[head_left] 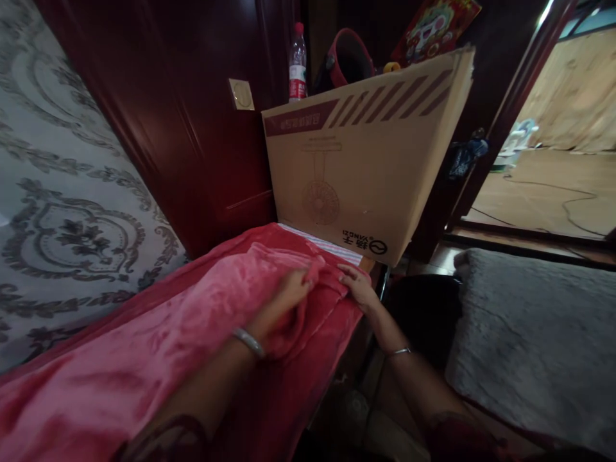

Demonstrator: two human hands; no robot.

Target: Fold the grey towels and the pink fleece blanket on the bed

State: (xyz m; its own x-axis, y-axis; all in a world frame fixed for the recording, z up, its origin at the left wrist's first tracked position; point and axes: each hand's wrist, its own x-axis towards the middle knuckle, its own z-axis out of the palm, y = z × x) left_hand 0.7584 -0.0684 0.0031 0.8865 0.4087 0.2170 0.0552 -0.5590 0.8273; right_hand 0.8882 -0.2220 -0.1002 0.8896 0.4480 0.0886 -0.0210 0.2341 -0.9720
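A pink plush blanket [192, 308] lies rumpled along a narrow bench or bed, over a darker red cover [308, 378]. My left hand [294, 287], slightly blurred, is closed on a bunched fold of the pink blanket near the far end. To its right, my right hand [359, 287] rests at the red cloth's edge by the far corner, its fingers spread apart over the fabric. Beyond both hands, a strip of striped cloth [327, 244] shows between the red cover and a cardboard box.
The large cardboard box [366, 160] stands at the far end, with a plastic bottle [298, 64] behind its top edge. Patterned wallpaper [72, 212] runs along the left. A grey plush-covered surface [534, 333] lies to the right, near a doorway with cables on the floor [553, 199].
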